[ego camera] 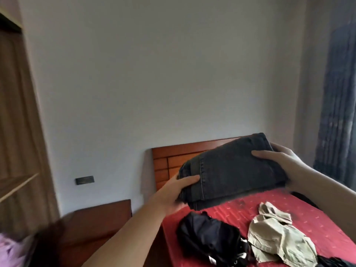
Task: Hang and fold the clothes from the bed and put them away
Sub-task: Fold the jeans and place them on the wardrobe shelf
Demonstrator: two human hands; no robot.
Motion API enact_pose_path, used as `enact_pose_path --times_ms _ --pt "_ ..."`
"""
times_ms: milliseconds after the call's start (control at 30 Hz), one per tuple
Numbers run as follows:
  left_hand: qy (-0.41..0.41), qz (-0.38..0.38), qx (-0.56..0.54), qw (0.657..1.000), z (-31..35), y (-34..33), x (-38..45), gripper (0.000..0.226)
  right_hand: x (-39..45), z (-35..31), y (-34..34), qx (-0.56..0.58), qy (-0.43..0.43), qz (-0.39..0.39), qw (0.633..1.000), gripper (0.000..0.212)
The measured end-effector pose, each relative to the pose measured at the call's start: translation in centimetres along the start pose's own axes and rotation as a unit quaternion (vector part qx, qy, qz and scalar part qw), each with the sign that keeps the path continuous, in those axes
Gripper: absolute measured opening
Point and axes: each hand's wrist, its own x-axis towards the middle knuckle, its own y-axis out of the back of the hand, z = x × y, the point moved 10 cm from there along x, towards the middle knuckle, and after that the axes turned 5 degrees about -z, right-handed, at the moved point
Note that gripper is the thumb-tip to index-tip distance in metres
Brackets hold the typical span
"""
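Centre right of the frame, folded dark jeans (231,170) are lifted above the red bed (308,214), left hand (173,193) and right hand (279,160) grasping opposite ends; 2 garments lie below

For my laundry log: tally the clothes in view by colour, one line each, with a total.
Dark grey, folded jeans held in both hands: 1
Black, crumpled on the bed: 1
Beige, crumpled on the bed: 1
Total: 3
A dark scrap at the bottom right edge is too cut off to count.
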Motion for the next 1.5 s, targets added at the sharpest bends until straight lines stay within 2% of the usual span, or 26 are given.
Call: enact_pose_path --times_ms 167,267,400,500,800,1000,1067,1200,1367,1500 --pt "-0.024 0.079 -0.047 0.996 0.6 9.6 -7.6 0.028 -0.1 3.7 -14.1 0.068 -0.123 -0.111 0.984 0.051" --pt "-0.070 0.120 -0.076 0.987 1.4 14.5 -11.9 0.027 -0.4 4.8 -21.2 0.065 -0.140 -0.180 0.971 0.055" --pt "-0.080 0.174 -0.047 0.980 2.5 19.6 -14.9 0.037 1.1 6.2 -26.3 0.043 -0.139 -0.220 0.965 0.059" --pt "-0.069 0.199 -0.010 0.978 3.9 22.3 -14.9 0.032 3.6 8.6 -28.7 0.033 -0.149 -0.248 0.957 0.066" --pt "-0.016 0.346 0.060 0.936 7.4 29.3 -10.2 0.026 12.5 15.2 -34.2 0.068 -0.201 -0.316 0.925 0.042" --pt "-0.046 0.417 0.080 0.904 11.8 34.2 -11.2 0.029 15.9 15.3 -41.6 0.106 -0.216 -0.370 0.897 0.027" --pt "-0.065 0.445 0.076 0.890 13.2 36.7 -12.3 0.031 16.9 15.1 -45.3 0.112 -0.209 -0.405 0.883 0.028" --pt "-0.113 0.487 0.085 0.862 16.0 42.6 -14.6 0.027 19.0 16.0 -53.7 0.106 -0.212 -0.455 0.858 0.048" --pt "-0.137 0.545 0.070 0.824 18.0 53.4 -17.7 0.030 21.7 18.1 -65.8 0.074 -0.204 -0.502 0.837 0.037" --pt "-0.141 0.570 0.059 0.807 20.2 62.6 -19.2 0.033 24.8 19.8 -75.4 0.046 -0.202 -0.507 0.837 0.036"
